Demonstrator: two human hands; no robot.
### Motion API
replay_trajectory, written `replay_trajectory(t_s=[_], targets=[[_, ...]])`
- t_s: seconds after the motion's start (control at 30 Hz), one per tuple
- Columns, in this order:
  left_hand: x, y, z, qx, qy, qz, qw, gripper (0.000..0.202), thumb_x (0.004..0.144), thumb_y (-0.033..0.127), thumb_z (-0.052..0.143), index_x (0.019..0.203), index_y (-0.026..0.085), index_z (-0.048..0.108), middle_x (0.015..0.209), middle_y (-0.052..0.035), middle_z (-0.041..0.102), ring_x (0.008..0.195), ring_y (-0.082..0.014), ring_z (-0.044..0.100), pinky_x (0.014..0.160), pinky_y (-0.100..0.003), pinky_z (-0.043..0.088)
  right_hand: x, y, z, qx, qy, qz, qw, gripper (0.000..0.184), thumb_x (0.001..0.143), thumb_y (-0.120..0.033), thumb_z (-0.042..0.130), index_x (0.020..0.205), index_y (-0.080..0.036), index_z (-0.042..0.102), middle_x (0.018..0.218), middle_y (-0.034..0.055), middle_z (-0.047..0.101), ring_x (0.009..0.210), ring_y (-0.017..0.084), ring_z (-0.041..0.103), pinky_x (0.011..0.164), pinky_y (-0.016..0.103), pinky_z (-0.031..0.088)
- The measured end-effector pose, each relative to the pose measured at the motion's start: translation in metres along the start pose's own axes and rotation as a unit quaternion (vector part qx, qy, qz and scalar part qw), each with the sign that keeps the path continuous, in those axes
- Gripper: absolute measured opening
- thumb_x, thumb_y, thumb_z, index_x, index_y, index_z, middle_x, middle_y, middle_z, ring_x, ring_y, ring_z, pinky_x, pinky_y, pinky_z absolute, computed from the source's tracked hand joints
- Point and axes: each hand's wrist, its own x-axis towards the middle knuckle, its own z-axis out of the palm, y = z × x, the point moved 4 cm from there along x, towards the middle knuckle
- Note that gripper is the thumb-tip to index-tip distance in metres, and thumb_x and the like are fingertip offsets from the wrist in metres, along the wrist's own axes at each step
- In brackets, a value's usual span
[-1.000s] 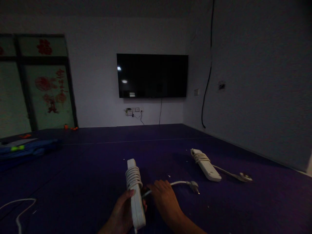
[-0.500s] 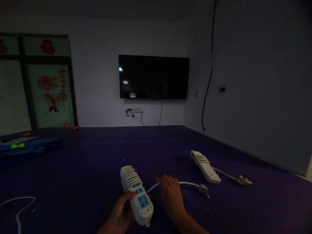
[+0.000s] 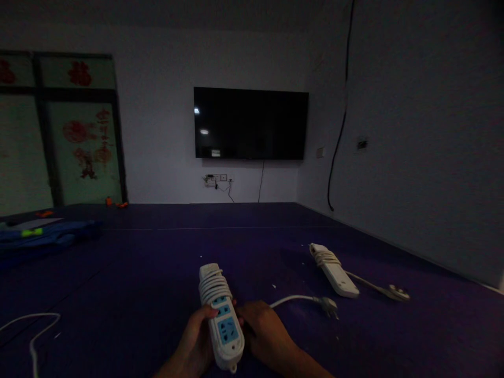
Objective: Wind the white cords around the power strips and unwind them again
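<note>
My left hand (image 3: 196, 338) grips a white power strip (image 3: 220, 317) with blue sockets facing up and its cord wound round the far end. My right hand (image 3: 263, 336) is closed against the strip's right side, where the loose cord leaves it. That cord (image 3: 293, 299) runs right across the purple floor to its plug (image 3: 329, 307). A second white power strip (image 3: 334, 270), also wrapped in cord, lies further right with its plug (image 3: 397, 291) beside it.
A dark purple mat (image 3: 157, 273) covers the floor. A television (image 3: 251, 123) hangs on the far wall above wall sockets (image 3: 216, 178). A blue bundle (image 3: 43, 236) lies at the left, a loose white cable (image 3: 29, 328) at lower left. A grey wall (image 3: 413, 157) stands at the right.
The strip turned from edge-on to sockets up. My right hand reached out along the cord, then came back against the strip's side. The plug slid slightly right.
</note>
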Motion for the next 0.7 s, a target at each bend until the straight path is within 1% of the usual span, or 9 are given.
replay_trajectory(t_s=[0.07, 0.13, 0.2, 0.27, 0.33, 0.4, 0.53, 0.7], targets=[[0.001, -0.001, -0.003, 0.021, 0.018, 0.001, 1.000, 0.026, 0.066, 0.019, 0.060, 0.088, 0.005, 0.062, 0.073, -0.0145, 0.070, 0.076, -0.0284, 0.067, 0.081, -0.040, 0.045, 0.002, -0.001, 0.003, -0.023, -0.025, -0.002, 0.999, 0.020, 0.080, -0.016, 0.047, 0.091, -0.019, 0.064, 0.088, 0.0046, 0.068, 0.083, 0.017, 0.060, 0.071, 0.024, 0.038], [0.001, -0.003, -0.006, 0.046, 0.031, 0.000, 0.998, 0.023, 0.069, 0.024, 0.063, 0.084, 0.006, 0.062, 0.069, -0.0141, 0.070, 0.068, -0.0273, 0.068, 0.078, -0.040, 0.046, 0.003, 0.001, 0.004, -0.059, -0.039, 0.010, 0.997, 0.020, 0.079, -0.014, 0.048, 0.087, -0.018, 0.065, 0.087, 0.0052, 0.068, 0.081, 0.017, 0.061, 0.069, 0.024, 0.039], [0.000, -0.005, -0.008, 0.069, 0.032, -0.010, 0.997, 0.026, 0.071, 0.029, 0.064, 0.085, 0.007, 0.062, 0.066, -0.0141, 0.070, 0.062, -0.0259, 0.067, 0.074, -0.038, 0.047, 0.004, 0.003, 0.006, -0.092, -0.055, 0.019, 0.994, 0.020, 0.076, -0.012, 0.049, 0.086, -0.017, 0.066, 0.086, 0.0051, 0.068, 0.080, 0.017, 0.062, 0.067, 0.023, 0.039], [-0.001, -0.007, -0.009, 0.085, 0.030, -0.026, 0.996, 0.030, 0.073, 0.033, 0.065, 0.086, 0.006, 0.062, 0.066, -0.0153, 0.070, 0.061, -0.0252, 0.067, 0.073, -0.037, 0.047, 0.004, 0.005, 0.007, -0.116, -0.069, 0.028, 0.990, 0.019, 0.076, -0.013, 0.051, 0.084, -0.018, 0.067, 0.085, 0.0046, 0.068, 0.078, 0.017, 0.063, 0.062, 0.022, 0.038], [-0.002, -0.008, -0.009, 0.097, 0.029, -0.036, 0.994, 0.032, 0.073, 0.036, 0.066, 0.084, 0.005, 0.062, 0.068, -0.0174, 0.070, 0.062, -0.0256, 0.067, 0.074, -0.038, 0.047, 0.003, 0.005, 0.006, -0.132, -0.069, 0.036, 0.988, 0.018, 0.077, -0.014, 0.050, 0.082, -0.018, 0.067, 0.084, 0.0039, 0.069, 0.076, 0.016, 0.063, 0.059, 0.022, 0.037], [-0.002, -0.009, -0.008, 0.103, 0.026, -0.043, 0.993, 0.033, 0.073, 0.035, 0.066, 0.084, 0.005, 0.061, 0.070, -0.0186, 0.071, 0.065, -0.0264, 0.068, 0.075, -0.039, 0.047, 0.003, 0.005, 0.003, -0.141, -0.055, 0.043, 0.988, 0.017, 0.079, -0.016, 0.050, 0.080, -0.019, 0.066, 0.082, 0.0034, 0.069, 0.074, 0.016, 0.064, 0.057, 0.022, 0.036], [-0.002, -0.010, -0.008, 0.113, 0.026, -0.047, 0.992, 0.031, 0.069, 0.031, 0.069, 0.085, 0.006, 0.060, 0.070, -0.0175, 0.071, 0.063, -0.0255, 0.068, 0.075, -0.038, 0.048, 0.001, 0.003, -0.005, -0.145, -0.009, 0.059, 0.988, 0.019, 0.083, -0.019, 0.047, 0.079, -0.020, 0.065, 0.079, 0.0035, 0.069, 0.070, 0.016, 0.063, 0.055, 0.023, 0.035], [-0.002, -0.009, -0.009, 0.140, 0.045, -0.020, 0.989, 0.038, 0.067, 0.030, 0.071, 0.094, 0.009, 0.055, 0.072, -0.0176, 0.071, 0.063, -0.0258, 0.068, 0.072, -0.037, 0.048, -0.003, 0.007, -0.010, -0.134, 0.067, 0.094, 0.984, 0.023, 0.087, -0.018, 0.044, 0.080, -0.022, 0.066, 0.079, 0.0007, 0.070, 0.071, 0.015, 0.064, 0.058, 0.022, 0.036]])
